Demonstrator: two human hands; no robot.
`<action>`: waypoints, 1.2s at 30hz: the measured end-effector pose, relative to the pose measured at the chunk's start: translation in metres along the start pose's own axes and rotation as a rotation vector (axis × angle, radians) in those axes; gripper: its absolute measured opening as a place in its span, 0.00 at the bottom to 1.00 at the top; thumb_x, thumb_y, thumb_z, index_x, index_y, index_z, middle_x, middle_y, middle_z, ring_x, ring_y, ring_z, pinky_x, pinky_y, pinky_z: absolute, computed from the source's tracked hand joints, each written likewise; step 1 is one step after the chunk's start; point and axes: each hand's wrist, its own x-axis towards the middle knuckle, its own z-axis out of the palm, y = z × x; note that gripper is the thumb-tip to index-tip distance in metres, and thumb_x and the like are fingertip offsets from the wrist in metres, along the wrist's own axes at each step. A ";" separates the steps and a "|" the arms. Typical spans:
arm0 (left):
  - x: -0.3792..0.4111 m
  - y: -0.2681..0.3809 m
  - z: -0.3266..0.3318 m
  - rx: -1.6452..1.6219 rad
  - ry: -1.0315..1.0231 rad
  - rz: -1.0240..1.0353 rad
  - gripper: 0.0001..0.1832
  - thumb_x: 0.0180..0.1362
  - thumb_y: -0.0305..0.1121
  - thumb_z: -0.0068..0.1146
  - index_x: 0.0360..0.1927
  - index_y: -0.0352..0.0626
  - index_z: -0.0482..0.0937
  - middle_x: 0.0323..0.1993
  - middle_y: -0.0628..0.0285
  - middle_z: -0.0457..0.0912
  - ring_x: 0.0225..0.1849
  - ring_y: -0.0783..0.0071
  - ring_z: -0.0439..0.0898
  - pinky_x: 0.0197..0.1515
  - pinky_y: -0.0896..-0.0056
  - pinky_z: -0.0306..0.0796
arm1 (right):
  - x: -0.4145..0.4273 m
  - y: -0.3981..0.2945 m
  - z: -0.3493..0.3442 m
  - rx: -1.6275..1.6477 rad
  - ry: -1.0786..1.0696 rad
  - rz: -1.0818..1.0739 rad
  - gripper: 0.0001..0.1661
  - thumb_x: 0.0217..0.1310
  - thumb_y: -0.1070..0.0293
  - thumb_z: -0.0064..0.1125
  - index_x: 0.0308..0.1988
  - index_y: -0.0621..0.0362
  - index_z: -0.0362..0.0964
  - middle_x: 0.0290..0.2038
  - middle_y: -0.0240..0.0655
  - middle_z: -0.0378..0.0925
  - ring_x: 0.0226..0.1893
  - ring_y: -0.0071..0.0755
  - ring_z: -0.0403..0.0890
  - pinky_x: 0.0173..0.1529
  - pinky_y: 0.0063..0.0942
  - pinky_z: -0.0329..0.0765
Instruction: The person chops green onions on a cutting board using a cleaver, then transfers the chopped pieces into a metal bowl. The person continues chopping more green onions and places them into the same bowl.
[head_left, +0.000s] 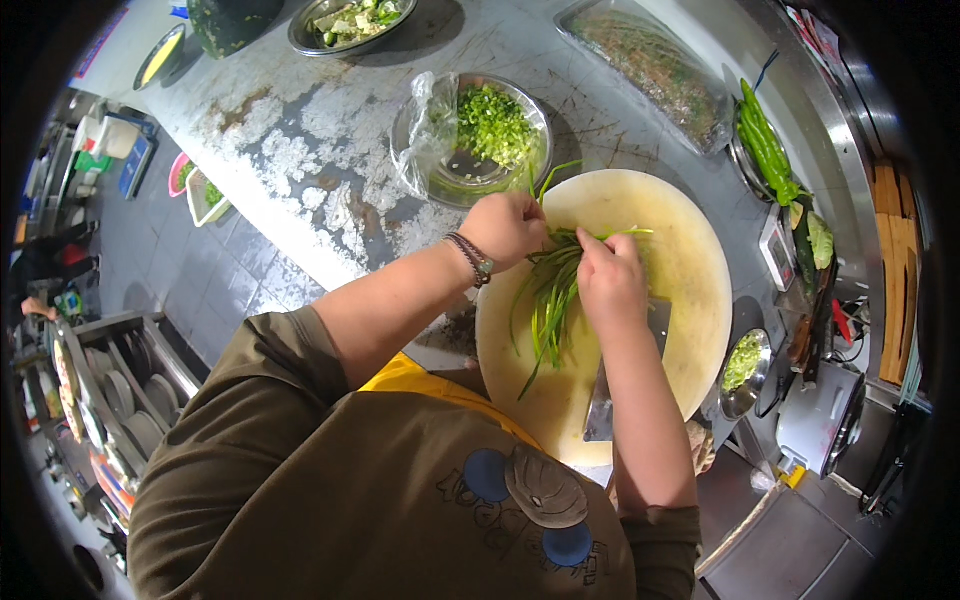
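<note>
A bunch of long, thin green stalks (551, 307), perhaps chives or scallion greens, hangs over a round, pale cutting board (686, 232). My right hand (615, 281) grips the bunch near its upper end, index finger stretched along it. Just left of it, my left hand (506, 229) has curled fingers, and a loose green strand (556, 174) pokes out above them. A broad cleaver blade (600, 409) lies flat on the board, partly hidden beneath my right forearm. Beyond my left hand sits a steel bowl of chopped greens (491, 124), with clear plastic film (427, 135) over one side.
At the right are a small bowl of chopped pale greens (742, 364), green peppers (765, 146), and a small scale (776, 247). A plastic-covered tray (652, 67) and another food bowl (349, 26) stand at the back. Plates fill a rack (142, 397) at left.
</note>
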 end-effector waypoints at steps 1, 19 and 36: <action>-0.001 -0.001 -0.003 -0.053 -0.022 -0.045 0.06 0.50 0.29 0.51 0.28 0.37 0.75 0.23 0.62 0.79 0.22 0.77 0.75 0.25 0.76 0.70 | 0.000 0.001 0.001 0.001 0.000 0.001 0.16 0.44 0.75 0.55 0.37 0.49 0.78 0.27 0.37 0.68 0.27 0.40 0.72 0.32 0.34 0.72; -0.042 -0.026 -0.043 -0.971 -0.276 -0.459 0.07 0.53 0.21 0.40 0.33 0.42 0.70 0.28 0.60 0.75 0.27 0.71 0.77 0.30 0.75 0.72 | 0.000 -0.003 -0.030 0.247 -0.074 0.038 0.15 0.46 0.72 0.57 0.39 0.51 0.75 0.39 0.44 0.70 0.39 0.45 0.74 0.44 0.35 0.72; -0.039 -0.007 0.002 -0.042 -0.160 0.313 0.10 0.48 0.24 0.49 0.35 0.41 0.77 0.26 0.60 0.76 0.26 0.68 0.76 0.30 0.69 0.70 | -0.008 -0.008 -0.025 0.189 -0.140 -0.029 0.11 0.44 0.73 0.58 0.34 0.54 0.74 0.40 0.43 0.70 0.40 0.47 0.73 0.45 0.37 0.71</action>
